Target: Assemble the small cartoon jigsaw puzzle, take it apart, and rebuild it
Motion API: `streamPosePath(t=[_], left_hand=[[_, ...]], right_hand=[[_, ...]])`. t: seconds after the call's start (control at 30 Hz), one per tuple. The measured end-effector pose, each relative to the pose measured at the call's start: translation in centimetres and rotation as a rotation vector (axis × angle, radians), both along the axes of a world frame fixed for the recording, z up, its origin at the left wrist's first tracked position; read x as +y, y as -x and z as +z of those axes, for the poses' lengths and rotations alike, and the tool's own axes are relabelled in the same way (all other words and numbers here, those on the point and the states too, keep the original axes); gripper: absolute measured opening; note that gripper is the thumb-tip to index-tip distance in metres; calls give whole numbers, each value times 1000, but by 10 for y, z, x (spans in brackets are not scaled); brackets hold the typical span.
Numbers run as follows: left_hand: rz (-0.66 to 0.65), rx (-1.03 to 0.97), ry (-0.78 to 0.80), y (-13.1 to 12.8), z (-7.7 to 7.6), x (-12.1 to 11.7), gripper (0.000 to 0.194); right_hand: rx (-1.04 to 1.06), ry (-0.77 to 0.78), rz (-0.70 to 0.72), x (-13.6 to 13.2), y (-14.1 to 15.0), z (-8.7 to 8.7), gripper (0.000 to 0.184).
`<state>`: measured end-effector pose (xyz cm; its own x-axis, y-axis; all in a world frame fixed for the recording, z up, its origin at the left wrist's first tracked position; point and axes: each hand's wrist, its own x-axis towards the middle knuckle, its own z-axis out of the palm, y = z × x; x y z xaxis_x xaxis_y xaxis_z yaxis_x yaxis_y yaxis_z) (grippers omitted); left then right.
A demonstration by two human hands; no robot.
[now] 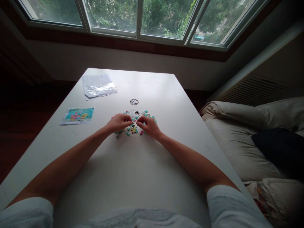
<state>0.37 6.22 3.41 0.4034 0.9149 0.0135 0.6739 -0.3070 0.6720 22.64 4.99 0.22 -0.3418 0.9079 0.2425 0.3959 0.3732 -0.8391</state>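
Observation:
My left hand (120, 123) and my right hand (149, 126) face each other over a spread of small jigsaw puzzle pieces (132, 129). The pieces are mostly teal, with some pink and yellow ones. Thumb and fingers of each hand are pinched together, and the fingertips are a short gap apart. Whatever lies inside either pinch is too small to make out. Just beyond the fingertips is a round tin lid or dish (134, 113), silvery with a dark spot. A smaller round thing with a dark rim (134, 102) lies farther back.
On the white table (133, 177), a printed cartoon picture (79, 116) lies at the left. Behind it are papers in a clear plastic sleeve (99, 85). A pale sofa (237, 139) with a dark cloth (280, 150) stands along the right side. Windows (140, 17) are beyond the table.

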Motion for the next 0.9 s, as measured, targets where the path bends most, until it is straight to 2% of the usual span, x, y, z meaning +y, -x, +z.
streamPosePath(t=[0.2, 0.33, 0.43, 0.57, 0.7, 0.9], left_hand=[[-8, 199, 42, -4, 2, -3, 19], [-1, 263, 58, -4, 3, -11, 21], [-11, 275, 66, -2, 5, -15, 23], [-23, 280, 95, -1, 10, -17, 24], [-41, 257, 138, 2, 10, -16, 24], [-41, 248, 123, 7, 0, -16, 23]], right_hand=[[-69, -29, -21, 1, -1, -2, 19], [-99, -72, 3, 4, 1, -7, 15], [-155, -148, 49, 5, 1, -9, 13], [-311, -338, 179, 4, -1, -9, 12], [-452, -441, 274, 4, -6, -8, 25], [-566, -462, 244, 5, -7, -8, 30]])
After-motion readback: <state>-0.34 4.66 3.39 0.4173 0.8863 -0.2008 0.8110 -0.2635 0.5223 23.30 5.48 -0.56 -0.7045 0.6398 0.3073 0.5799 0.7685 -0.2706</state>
